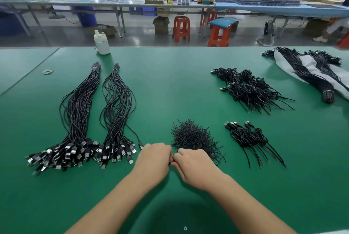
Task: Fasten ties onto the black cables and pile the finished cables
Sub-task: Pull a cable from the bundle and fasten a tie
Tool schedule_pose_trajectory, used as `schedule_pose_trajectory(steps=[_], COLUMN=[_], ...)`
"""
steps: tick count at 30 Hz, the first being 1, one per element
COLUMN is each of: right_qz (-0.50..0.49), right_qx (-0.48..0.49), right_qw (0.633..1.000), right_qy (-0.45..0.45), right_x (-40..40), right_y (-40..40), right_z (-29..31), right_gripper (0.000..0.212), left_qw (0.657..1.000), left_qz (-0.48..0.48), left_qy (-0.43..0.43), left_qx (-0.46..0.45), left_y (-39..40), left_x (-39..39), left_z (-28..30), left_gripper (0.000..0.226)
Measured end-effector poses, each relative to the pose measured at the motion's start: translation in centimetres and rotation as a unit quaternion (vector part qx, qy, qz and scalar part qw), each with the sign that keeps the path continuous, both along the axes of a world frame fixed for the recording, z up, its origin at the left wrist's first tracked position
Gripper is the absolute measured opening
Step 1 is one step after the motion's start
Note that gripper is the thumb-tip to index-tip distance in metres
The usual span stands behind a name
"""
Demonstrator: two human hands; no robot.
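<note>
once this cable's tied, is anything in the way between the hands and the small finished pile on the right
Nothing visible blocks it. The left hand and right hand meet at the near table edge; bare green mat runs to the small finished pile. The loose ties heap sits behind that path.

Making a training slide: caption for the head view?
Both hands meet over something small and black beside the loose ties on the green table.

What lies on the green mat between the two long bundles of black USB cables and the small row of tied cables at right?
In the head view, the heap of black ties.
</note>
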State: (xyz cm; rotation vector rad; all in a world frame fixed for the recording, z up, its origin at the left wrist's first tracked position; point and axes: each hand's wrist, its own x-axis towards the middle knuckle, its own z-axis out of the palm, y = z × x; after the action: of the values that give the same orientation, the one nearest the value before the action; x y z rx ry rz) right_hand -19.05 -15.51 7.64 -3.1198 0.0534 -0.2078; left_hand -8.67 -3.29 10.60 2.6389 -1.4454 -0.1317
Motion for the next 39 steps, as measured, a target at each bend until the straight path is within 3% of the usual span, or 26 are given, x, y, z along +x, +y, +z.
schedule_pose_trajectory(steps=[4,10,12,16,18,22,28,31,33,36,39], right_qz=[0.015,0.014,0.022,0.056,0.073,0.059,-0.001,-0.082,-0.139,-0.154,-0.124], right_qx=[-0.056,-0.011,0.008,0.072,0.075,0.080,0.189,0.330,0.480,0.663,0.731], right_qw=[0.994,0.971,0.968,0.959,0.956,0.958,0.945,0.915,0.850,0.717,0.654], right_qy=[-0.096,-0.240,-0.251,-0.268,-0.275,-0.269,-0.268,-0.215,-0.169,-0.152,-0.151], right_x=[0.3,0.0,-0.2,-0.2,-0.1,0.0,0.5,1.0,1.4,1.7,1.7], right_y=[-0.3,-0.9,-0.8,-0.9,-1.1,-1.1,-0.2,0.7,0.9,1.6,1.9], right_z=[0.1,0.0,0.2,1.3,1.8,1.9,2.2,3.0,3.4,4.1,4.6], right_gripper=[0.019,0.028,0.035,0.029,0.026,0.027,0.013,0.011,0.018,0.024,0.018], left_qw=[0.999,0.974,0.932,0.784,0.740,0.707,0.708,0.796,0.850,0.892,0.918], left_qz=[-0.012,0.097,0.113,0.108,0.102,0.109,0.138,0.131,0.122,0.106,0.071], left_qy=[-0.032,0.186,0.318,0.578,0.631,0.660,0.608,0.477,0.369,0.232,0.113], left_qx=[0.037,-0.084,-0.134,-0.199,-0.208,-0.230,-0.333,-0.349,-0.354,-0.374,-0.374], left_y=[0.0,0.6,1.0,1.4,1.7,1.9,1.1,0.7,0.4,0.3,0.3], left_x=[-0.1,1.4,1.7,2.0,2.2,2.4,1.7,1.3,1.2,0.6,0.2], left_z=[-0.3,0.7,1.1,1.3,1.3,0.9,1.0,1.1,1.1,1.2,1.1], left_gripper=[0.016,0.014,0.016,0.020,0.020,0.021,0.018,0.016,0.016,0.014,0.011])
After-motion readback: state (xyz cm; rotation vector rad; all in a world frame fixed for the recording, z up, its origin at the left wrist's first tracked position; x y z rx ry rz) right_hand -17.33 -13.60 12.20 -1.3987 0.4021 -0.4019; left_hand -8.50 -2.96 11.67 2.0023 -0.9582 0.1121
